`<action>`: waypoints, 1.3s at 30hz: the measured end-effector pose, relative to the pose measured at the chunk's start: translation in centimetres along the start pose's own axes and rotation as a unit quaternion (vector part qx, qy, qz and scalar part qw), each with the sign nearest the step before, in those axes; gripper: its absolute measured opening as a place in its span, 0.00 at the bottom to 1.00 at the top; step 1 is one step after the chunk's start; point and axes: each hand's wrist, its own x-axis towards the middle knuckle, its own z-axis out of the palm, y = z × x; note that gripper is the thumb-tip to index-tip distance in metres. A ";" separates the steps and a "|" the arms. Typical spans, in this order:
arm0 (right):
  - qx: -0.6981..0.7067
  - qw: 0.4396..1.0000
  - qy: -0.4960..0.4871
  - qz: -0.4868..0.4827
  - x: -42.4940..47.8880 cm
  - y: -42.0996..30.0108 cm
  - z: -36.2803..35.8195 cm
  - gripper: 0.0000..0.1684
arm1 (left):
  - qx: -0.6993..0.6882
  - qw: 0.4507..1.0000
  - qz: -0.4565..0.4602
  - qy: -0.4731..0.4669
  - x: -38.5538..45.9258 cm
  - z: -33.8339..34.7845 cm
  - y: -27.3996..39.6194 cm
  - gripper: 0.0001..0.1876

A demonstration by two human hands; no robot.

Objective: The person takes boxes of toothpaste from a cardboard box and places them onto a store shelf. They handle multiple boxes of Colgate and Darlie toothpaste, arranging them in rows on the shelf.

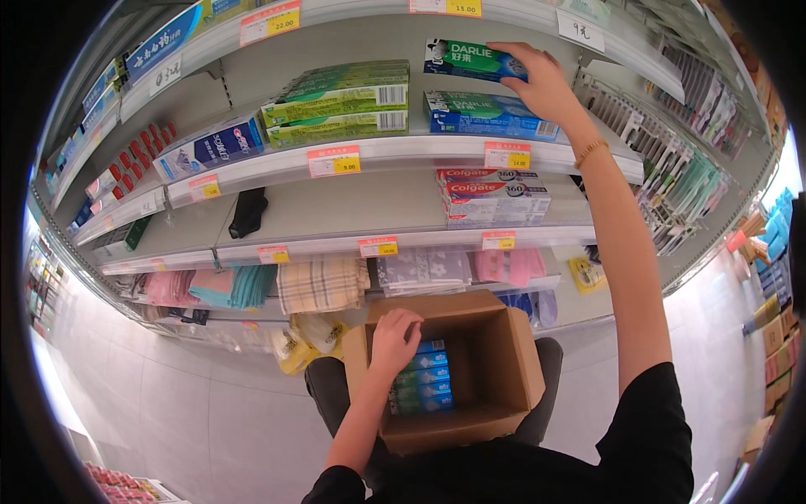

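Note:
My right hand [535,72] grips the right end of a Darlie toothpaste box [469,60], held above the upper shelf. Below it, more blue and green Darlie boxes [482,113] lie stacked near that shelf's front edge. On my lap stands an open cardboard box [526,353] with several blue and green toothpaste boxes [431,378] lined up along its left side. My left hand [393,340] rests at the carton's upper left edge, fingers bent, with nothing seen in it; its fingertips are partly hidden.
Green toothpaste boxes [340,104] and a Crest box [211,148] lie left of the Darlie stack. Colgate boxes [494,198] and a dark sock-like item [249,211] are one shelf lower. Folded towels [321,283] lie beneath. Packaged toothbrushes [677,164] hang at right. Price-tagged shelf edges jut forward.

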 end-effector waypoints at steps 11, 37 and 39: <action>0.017 0.991 -0.132 0.032 1.2 2.0 4.3 0.33 | -0.007 1.000 -0.007 -0.008 -0.4 -0.2 -0.4 0.07; 0.080 0.961 -0.244 0.106 2.0 1.1 4.5 0.28 | -0.010 0.999 -0.007 -0.034 -0.2 -0.5 -0.6 0.06; 0.088 0.956 -0.256 0.114 2.1 0.8 4.4 0.28 | -0.011 0.999 -0.012 -0.039 -0.4 -0.7 -0.6 0.06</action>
